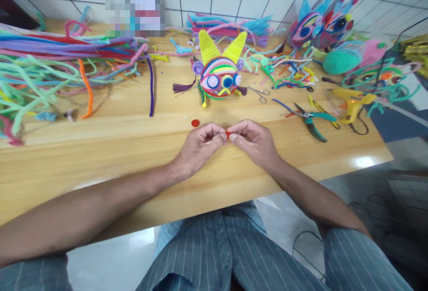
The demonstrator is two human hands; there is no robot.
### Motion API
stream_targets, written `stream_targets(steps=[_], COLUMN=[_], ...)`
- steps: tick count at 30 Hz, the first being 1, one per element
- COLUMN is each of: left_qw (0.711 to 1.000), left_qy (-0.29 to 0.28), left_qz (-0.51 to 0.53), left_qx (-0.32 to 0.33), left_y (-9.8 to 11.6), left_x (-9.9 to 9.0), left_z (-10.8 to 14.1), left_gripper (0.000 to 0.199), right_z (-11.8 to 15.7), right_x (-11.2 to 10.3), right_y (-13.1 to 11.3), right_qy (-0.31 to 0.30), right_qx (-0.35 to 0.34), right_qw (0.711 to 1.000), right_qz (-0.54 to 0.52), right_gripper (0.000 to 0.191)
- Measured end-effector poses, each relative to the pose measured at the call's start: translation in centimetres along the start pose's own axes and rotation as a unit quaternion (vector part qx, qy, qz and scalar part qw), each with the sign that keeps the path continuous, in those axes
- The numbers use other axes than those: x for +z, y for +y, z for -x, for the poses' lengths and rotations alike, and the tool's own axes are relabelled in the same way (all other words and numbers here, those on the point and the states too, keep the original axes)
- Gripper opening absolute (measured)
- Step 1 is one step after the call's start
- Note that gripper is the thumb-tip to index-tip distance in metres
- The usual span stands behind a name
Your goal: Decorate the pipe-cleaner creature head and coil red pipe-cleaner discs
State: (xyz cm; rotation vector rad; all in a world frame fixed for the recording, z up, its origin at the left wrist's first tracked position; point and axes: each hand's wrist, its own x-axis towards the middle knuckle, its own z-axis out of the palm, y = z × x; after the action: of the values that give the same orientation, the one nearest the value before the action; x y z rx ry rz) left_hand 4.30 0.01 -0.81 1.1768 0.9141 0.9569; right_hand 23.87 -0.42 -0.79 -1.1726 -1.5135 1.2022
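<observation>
Between my two hands is a small red piece [228, 135], pinched by the fingertips near the middle of the table. My left hand [205, 145] closes on its left side and my right hand [253, 141] on its right; the fingers cover most of it. A red disc [195, 123] lies flat on the wood just beyond my left hand. Farther back stands a colorful mask-like figure [220, 79] with yellow pointed ears, round blue and pink eyes and dark purple tassels.
Pipe cleaners [76, 50] pile up at the left. Small scissors [260, 92], green-handled pliers [312, 121] and a yellow glue gun [352, 103] lie to the right. More finished figures [306, 28] stand at the back right. The table [334, 161] ends near my lap.
</observation>
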Motion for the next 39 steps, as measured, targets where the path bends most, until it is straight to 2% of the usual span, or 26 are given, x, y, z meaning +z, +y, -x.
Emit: stream_targets(steps=[9,16,23,28,39], left_qw=[1.0,1.0,0.999,0.999,0.998], left_qy=[-0.008,-0.012,-0.027,-0.034,-0.048], left_qz=[-0.01,-0.009,-0.018,-0.02,-0.046], left_qx=[0.004,0.007,0.002,0.0,0.002], left_y=[0.01,-0.13,0.02,0.05,0.13], left_x=[0.09,0.06,-0.13,-0.16,-0.31], left_z=[0.23,0.31,0.05,0.08,0.28], left_gripper=[0.02,0.022,0.025,0.025,0.025], right_z=[0.15,0.28,0.23,0.37,0.56], right_x=[0.37,0.6,0.31,0.19,-0.14], right_y=[-0.14,-0.34,-0.06,-0.08,-0.69], right_qy=[0.02,0.038,0.007,-0.005,-0.012], right_qx=[-0.036,-0.027,-0.042,-0.023,-0.029], right_qw=[0.999,0.998,0.999,0.999,0.997], right_qz=[0.03,0.036,0.027,0.032,0.067], right_gripper=[0.007,0.005,0.008,0.009,0.005])
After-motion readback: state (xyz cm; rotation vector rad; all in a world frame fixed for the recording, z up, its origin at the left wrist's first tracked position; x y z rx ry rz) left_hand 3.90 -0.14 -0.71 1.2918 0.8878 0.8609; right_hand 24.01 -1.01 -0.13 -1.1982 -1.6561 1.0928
